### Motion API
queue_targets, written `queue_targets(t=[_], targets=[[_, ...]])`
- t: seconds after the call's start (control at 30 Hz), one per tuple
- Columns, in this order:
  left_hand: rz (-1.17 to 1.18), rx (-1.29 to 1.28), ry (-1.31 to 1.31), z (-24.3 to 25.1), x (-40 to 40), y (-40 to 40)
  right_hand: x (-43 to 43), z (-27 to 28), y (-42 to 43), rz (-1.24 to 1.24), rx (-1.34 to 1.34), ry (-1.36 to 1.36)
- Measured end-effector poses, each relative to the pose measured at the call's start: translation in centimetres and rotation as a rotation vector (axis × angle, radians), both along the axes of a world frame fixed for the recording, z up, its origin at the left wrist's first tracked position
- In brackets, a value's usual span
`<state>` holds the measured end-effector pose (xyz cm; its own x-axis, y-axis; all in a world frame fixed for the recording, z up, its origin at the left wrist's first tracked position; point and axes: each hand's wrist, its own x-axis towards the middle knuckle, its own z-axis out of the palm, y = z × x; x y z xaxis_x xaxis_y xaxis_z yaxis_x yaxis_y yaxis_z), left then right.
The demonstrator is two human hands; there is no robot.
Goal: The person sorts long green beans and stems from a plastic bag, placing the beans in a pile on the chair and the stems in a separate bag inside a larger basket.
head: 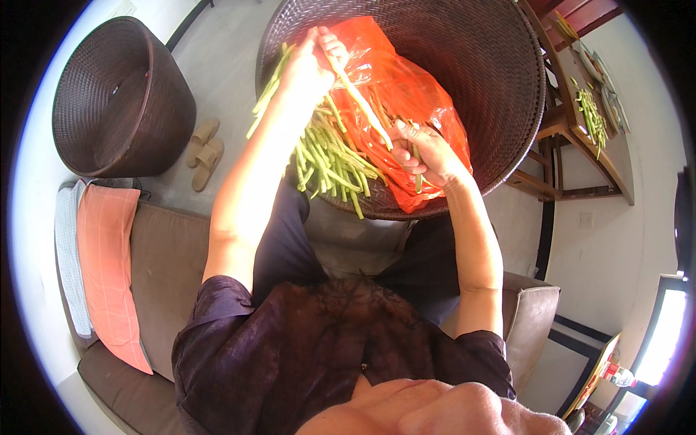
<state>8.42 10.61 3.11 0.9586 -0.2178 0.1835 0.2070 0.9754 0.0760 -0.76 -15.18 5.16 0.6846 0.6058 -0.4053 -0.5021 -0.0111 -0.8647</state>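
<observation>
One long pale-green vegetable stalk (pixel 360 100) slants down from my left hand (pixel 321 60), whose fingers pinch its upper end. Its lower tip comes close to the fingers of my right hand (pixel 427 149); whether they touch it I cannot tell. A shorter green piece (pixel 417 163) is held in the right hand. Beneath both hands lies a crumpled red plastic bag (pixel 418 95) with brownish strands showing at its opening. A heap of green stalks (pixel 331 163) rests beside the bag, partly hidden by my left forearm. All this sits on a large round dark woven basket (pixel 489 70).
Another dark woven tub (pixel 125 103) stands at the left, with beige slippers (pixel 206 155) beside it. At the right, a wooden table (pixel 576 117) carries more green pieces (pixel 591 119) and plates. A brown sofa (pixel 168 234) with an orange cushion (pixel 109 266) is around me.
</observation>
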Motion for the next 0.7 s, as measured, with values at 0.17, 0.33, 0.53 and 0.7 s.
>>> queue_targets(t=[0.17,0.33,0.53,0.7], targets=[[0.020,-0.003,0.023,0.4,-0.2,0.6,-0.2,-0.2,0.4,0.131,0.173,0.128],[0.180,0.474,0.039,1.5,-2.1,-0.6,0.9,0.0,-0.7,-0.171,0.269,-0.150],[0.014,0.980,-0.171,2.5,-6.4,-6.7,2.6,0.8,-2.5,-0.252,0.902,0.047],[0.154,1.529,-0.434,2.4,-9.2,-10.4,1.0,0.2,-0.3,-0.377,0.544,-0.221]])
